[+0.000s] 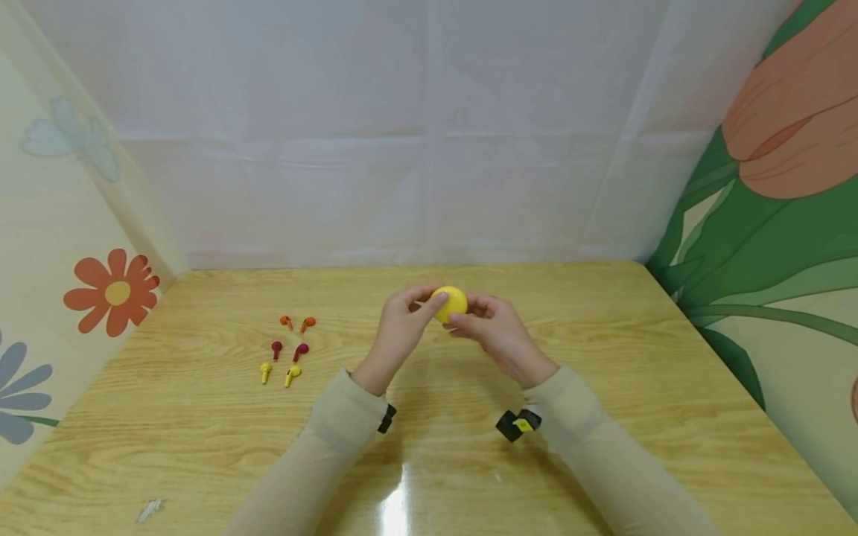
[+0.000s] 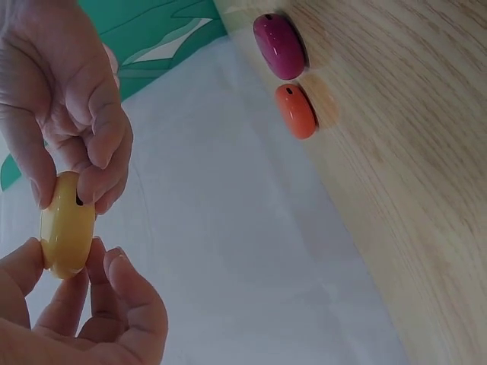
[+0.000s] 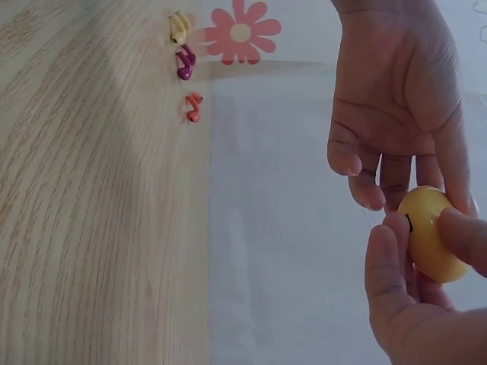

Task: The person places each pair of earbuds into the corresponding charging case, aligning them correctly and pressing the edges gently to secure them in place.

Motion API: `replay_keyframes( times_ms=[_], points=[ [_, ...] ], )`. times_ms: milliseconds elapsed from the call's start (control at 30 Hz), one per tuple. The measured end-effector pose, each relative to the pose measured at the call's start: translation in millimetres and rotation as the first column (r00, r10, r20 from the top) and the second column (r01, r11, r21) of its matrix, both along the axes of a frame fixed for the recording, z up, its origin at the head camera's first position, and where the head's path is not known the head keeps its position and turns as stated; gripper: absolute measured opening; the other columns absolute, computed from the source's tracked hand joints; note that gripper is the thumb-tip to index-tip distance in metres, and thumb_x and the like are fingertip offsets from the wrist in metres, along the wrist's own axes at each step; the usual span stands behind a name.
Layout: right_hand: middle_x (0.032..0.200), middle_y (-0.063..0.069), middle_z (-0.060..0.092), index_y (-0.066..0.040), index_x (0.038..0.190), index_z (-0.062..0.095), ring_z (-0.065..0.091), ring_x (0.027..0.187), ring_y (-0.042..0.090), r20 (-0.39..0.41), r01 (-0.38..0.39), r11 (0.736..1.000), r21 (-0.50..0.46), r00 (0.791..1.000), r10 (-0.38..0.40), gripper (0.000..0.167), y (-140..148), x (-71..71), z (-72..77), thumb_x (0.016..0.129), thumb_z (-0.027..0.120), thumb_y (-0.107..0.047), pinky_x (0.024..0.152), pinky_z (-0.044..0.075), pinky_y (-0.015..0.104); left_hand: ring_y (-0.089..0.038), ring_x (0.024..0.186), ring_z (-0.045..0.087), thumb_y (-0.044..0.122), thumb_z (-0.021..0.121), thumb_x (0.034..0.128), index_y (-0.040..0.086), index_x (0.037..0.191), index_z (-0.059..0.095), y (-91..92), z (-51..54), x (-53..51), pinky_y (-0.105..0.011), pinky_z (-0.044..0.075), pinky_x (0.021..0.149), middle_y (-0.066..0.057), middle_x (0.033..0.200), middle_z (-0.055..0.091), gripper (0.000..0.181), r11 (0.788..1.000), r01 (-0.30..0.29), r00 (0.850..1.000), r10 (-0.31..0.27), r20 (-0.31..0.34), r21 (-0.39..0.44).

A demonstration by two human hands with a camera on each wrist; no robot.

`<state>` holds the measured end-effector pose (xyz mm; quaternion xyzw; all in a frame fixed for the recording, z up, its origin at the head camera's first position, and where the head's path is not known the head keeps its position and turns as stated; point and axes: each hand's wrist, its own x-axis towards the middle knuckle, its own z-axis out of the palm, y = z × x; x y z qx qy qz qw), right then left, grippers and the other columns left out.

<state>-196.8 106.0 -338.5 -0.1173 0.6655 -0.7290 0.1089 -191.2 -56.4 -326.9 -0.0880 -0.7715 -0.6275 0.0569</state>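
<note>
Both hands hold a glossy yellow earbud case (image 1: 451, 304) above the table, in the middle of the head view. My left hand (image 1: 401, 327) pinches it with the thumb on its near face. From the other side my right hand (image 1: 501, 335) grips it between thumb and fingers. The case (image 2: 68, 228) looks closed in the left wrist view, with a small black mark at one edge. On the table to the left lie three pairs of earbuds: orange (image 1: 307, 324), dark red (image 1: 301, 352) and yellow (image 1: 293, 376).
A magenta case (image 2: 280, 46) and a smaller orange case (image 2: 296, 111) stand on the table in the left wrist view; the head view does not show them. A white sheet (image 1: 429, 149) hangs behind the wooden table (image 1: 670, 357), with flower-patterned panels on both sides.
</note>
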Motion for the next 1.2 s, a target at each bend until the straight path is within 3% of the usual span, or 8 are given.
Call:
replay_keyframes(
  times_ms=[333, 567, 1200],
  points=[
    [0.099, 0.009, 0.064, 0.015, 0.122, 0.054, 0.066, 0.084, 0.014, -0.024, 0.001, 1.0, 0.026, 1.0, 0.0, 0.032, -0.7, -1.6, -2.7, 0.096, 0.06, -0.001, 0.082, 0.055, 0.031, -0.015, 0.078, 0.053, 0.019, 0.066, 0.0949, -0.002, 0.111, 0.071, 1.3, -0.4, 0.7, -0.026, 0.043, 0.067, -0.012, 0.105, 0.07, 0.027, 0.999, -0.038, 0.999, 0.038, 0.006, 0.014],
    [0.098, 0.01, 0.065, 0.017, 0.121, 0.053, 0.065, 0.083, 0.013, -0.008, 0.015, 1.0, 0.026, 1.0, -0.015, 0.031, -1.7, -1.5, -3.6, 0.095, 0.059, 0.001, 0.081, 0.055, 0.029, -0.014, 0.073, 0.054, 0.018, 0.064, 0.0957, -0.004, 0.111, 0.07, 2.3, -2.6, 0.0, -0.025, 0.047, 0.067, -0.014, 0.103, 0.069, 0.027, 0.998, -0.041, 0.999, 0.04, 0.024, 0.04],
    [0.105, 0.015, 0.062, 0.014, 0.125, 0.054, 0.065, 0.086, 0.015, 0.005, 0.014, 0.999, 0.039, 1.0, -0.014, 0.032, -2.4, 0.6, -2.0, 0.096, 0.059, 0.001, 0.084, 0.054, 0.032, -0.016, 0.066, 0.055, 0.022, 0.064, 0.0963, -0.003, 0.109, 0.071, 4.8, -6.7, 0.1, -0.021, 0.04, 0.052, -0.011, 0.087, 0.069, 0.029, 0.996, -0.079, 0.997, 0.078, 0.021, 0.031]
  ],
)
